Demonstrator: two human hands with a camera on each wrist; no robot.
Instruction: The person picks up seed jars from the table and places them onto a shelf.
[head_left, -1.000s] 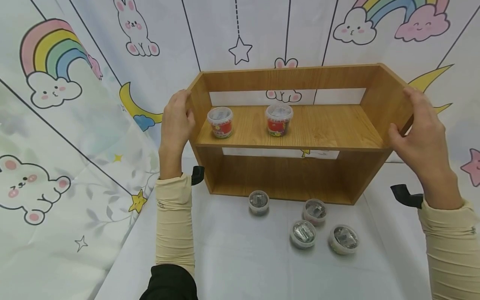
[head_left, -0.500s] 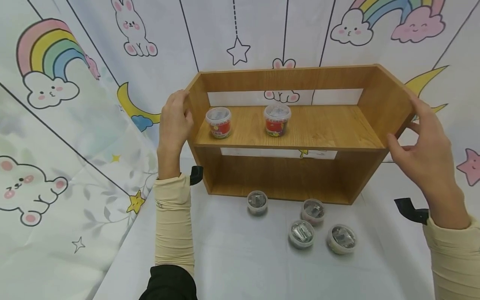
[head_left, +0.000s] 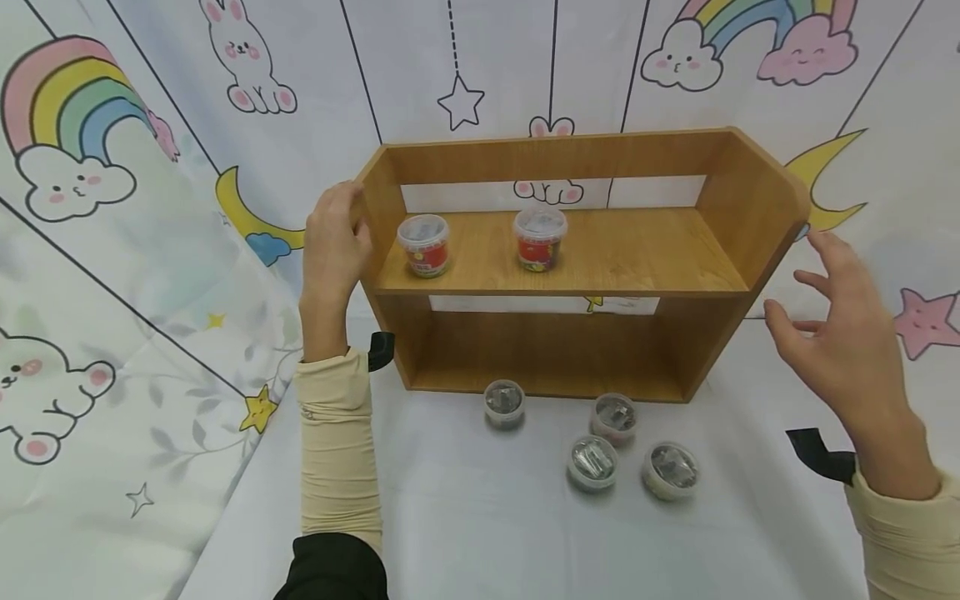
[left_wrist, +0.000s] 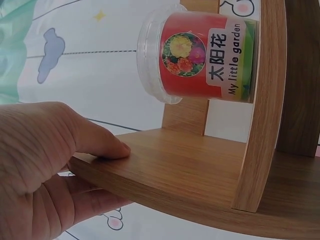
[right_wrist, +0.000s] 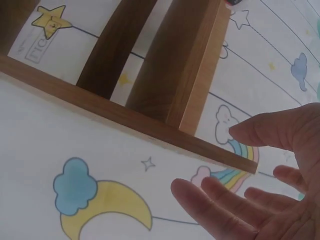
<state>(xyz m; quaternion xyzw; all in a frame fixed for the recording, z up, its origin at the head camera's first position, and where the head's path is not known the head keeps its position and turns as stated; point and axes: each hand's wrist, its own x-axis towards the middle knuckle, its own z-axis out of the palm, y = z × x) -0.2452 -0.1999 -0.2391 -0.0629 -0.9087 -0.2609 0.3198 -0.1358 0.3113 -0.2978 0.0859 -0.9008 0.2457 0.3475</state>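
Observation:
A two-tier wooden shelf point(head_left: 637, 250) stands in the middle of the head view. My left hand point(head_left: 333, 250) grips its left side panel point(left_wrist: 165, 165), thumb on the inner face and fingers behind, as the left wrist view shows. To the right of the shelf, my right hand point(head_left: 855, 342) is spread and touches nothing; the right wrist view shows a gap between the fingertips point(right_wrist: 182, 192) and the panel. On the upper board sit two clear-lidded plastic tubs, one at the left point(head_left: 425, 246) with a red flower label point(left_wrist: 190, 57) reading "My little garden", the other near the middle point(head_left: 540, 240).
Several similar lidded tubs stand on the white cloth before the shelf: one at the left point(head_left: 504, 402), others grouped to the right, including a front one point(head_left: 592, 462) and a rightmost one point(head_left: 671, 472). A cartoon-printed backdrop point(head_left: 510, 50) hangs close behind.
My right hand has let go of the shelf's right side panel and drawn off to the right, fingers loosening. The left hand keeps its grip. The head view has shifted slightly; the tubs stay put.

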